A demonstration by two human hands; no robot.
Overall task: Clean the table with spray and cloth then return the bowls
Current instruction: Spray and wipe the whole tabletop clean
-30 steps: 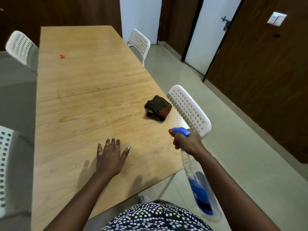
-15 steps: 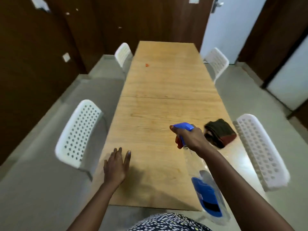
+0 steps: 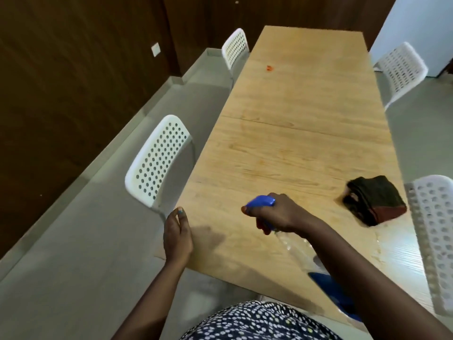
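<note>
My right hand (image 3: pixel 277 213) grips the blue trigger head of a clear spray bottle (image 3: pixel 300 251), held over the near end of the long wooden table (image 3: pixel 289 133) with the nozzle aimed left. A folded dark cloth (image 3: pixel 375 203) with a red edge lies on the table by its right edge, to the right of that hand. My left hand (image 3: pixel 177 235) rests at the table's near left edge with its fingers straight. A small orange-red spot (image 3: pixel 269 67) marks the far part of the tabletop. No bowls are in view.
White perforated chairs stand round the table: one near left (image 3: pixel 157 163), one far left (image 3: pixel 234 47), one far right (image 3: pixel 402 69), one near right (image 3: pixel 434 241). Dark wood walls rise at the left and back. Grey floor lies on both sides.
The view has swung left. My left hand slid from the tabletop to the table's left edge. My right hand still holds the spray bottle, now nearer the table's middle.
</note>
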